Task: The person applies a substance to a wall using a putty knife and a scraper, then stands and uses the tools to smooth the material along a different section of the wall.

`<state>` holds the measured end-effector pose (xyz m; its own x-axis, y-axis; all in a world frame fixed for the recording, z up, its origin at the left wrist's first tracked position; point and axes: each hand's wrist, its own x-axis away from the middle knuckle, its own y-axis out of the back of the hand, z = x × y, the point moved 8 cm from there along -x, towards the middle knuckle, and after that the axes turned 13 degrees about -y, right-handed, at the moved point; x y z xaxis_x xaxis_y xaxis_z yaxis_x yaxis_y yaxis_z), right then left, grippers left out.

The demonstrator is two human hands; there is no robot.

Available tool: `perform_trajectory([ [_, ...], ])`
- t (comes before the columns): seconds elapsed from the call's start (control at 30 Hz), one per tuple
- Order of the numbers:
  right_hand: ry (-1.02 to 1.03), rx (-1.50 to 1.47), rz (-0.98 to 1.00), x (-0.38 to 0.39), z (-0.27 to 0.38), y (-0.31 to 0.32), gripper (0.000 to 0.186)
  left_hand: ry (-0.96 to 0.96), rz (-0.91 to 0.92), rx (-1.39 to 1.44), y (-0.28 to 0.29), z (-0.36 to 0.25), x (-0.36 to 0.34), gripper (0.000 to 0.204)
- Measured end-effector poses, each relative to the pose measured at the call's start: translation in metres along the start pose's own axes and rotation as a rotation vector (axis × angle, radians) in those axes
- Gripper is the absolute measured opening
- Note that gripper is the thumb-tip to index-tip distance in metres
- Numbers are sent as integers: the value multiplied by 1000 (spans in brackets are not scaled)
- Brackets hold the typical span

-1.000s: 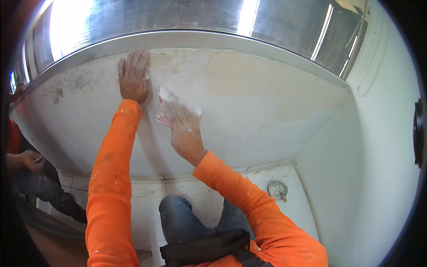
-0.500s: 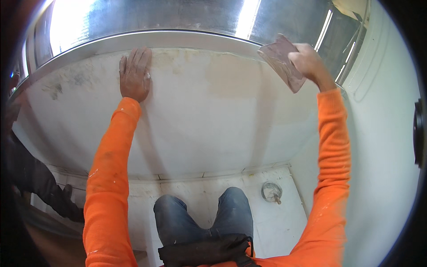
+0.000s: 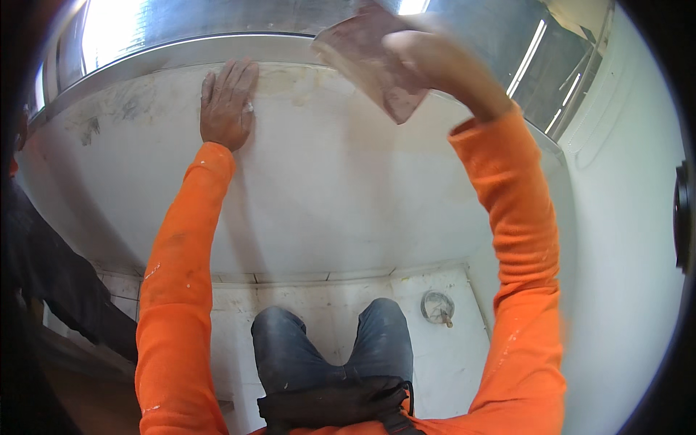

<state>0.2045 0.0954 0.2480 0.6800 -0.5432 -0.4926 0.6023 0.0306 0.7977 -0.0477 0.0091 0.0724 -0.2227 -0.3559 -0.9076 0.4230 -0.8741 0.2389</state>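
— Bracing! Planted the left hand [image 3: 228, 109] palm-flat at the wall's [image 3: 304, 174] upper edge, fingers slightly parted, gripping nothing, probably for balance!
— And gripped what on the right?
— Pinched a reddish-brown sheet [image 3: 373, 64] by its right side in the right hand [image 3: 435, 61], raised before the wall's upper edge, seemingly to keep its broad face clear! Couldn't tell wall contact or exact finger placement through the blur.
— Counted how many?
— Tallied two hands, one sheet, one round dish [image 3: 437, 307] near the floor's [image 3: 449, 370] upper-right corner, plus one dark-clothed limb [image 3: 58, 272] by the wall's left edge!
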Motion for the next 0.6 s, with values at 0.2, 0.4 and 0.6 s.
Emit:
perform_trajectory([
  [0.2, -402, -742, -327, 115, -176, 6, 23, -21, -60, 9, 1, -4, -13, 66],
  [0.4, -300, -727, -668, 144, -246, -64, 34, -14, 38, -54, -1, -12, -8, 66],
  [0.6, -240, -596, -839, 138, -233, -54, 46, -20, -5, -9, 13, -24, -9, 66],
])
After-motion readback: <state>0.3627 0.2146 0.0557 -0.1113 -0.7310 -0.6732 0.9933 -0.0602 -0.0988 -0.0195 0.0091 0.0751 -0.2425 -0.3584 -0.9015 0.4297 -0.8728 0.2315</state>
